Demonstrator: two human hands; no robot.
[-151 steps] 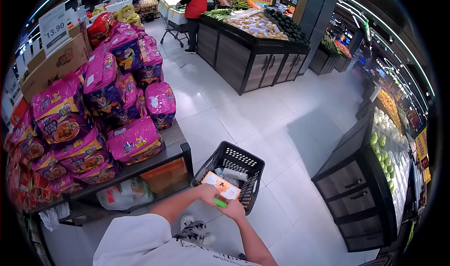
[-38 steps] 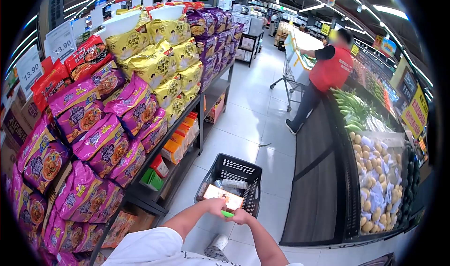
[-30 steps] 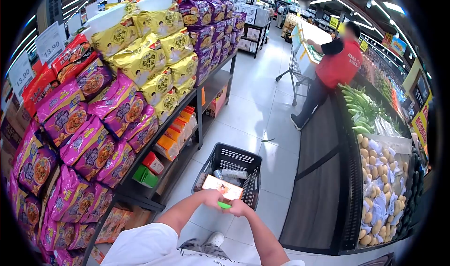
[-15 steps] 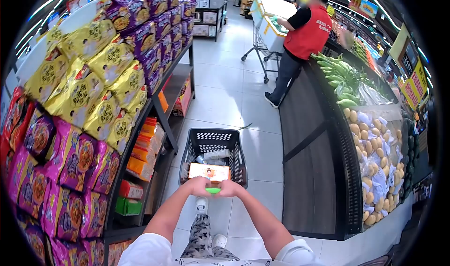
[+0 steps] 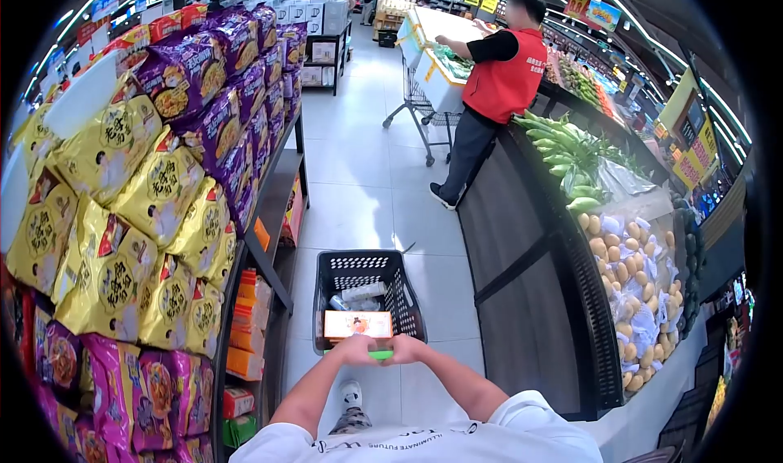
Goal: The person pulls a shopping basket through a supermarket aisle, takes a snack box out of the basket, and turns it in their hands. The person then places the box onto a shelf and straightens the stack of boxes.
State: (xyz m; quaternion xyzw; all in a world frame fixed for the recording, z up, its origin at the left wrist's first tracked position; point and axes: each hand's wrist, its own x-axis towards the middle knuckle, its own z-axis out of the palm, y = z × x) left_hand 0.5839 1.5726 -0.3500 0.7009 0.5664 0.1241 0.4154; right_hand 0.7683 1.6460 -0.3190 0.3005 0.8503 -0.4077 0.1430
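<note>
Basket (image 5: 405,293), black and perforated, hung out in front of you over the pale floor tiles (image 5: 349,157). Your left hand (image 5: 354,350) and right hand (image 5: 406,350) were closed narrow around its green handle (image 5: 380,354), side by side. Inside, an orange-and-white box (image 5: 358,325) lay at the near end, pale wrapped items (image 5: 359,294) beyond it. To your left, yellow packs (image 5: 161,187), purple packs (image 5: 189,70) and pink packs (image 5: 117,385) were piled on a dark rack (image 5: 282,172). To your right, round tan produce (image 5: 639,279) and leafy greens (image 5: 563,155) filled a dark-sided surface (image 5: 534,332). Ahead, a person in a red vest (image 5: 504,75) reached over a cart (image 5: 414,96) carrying white boxes.
</note>
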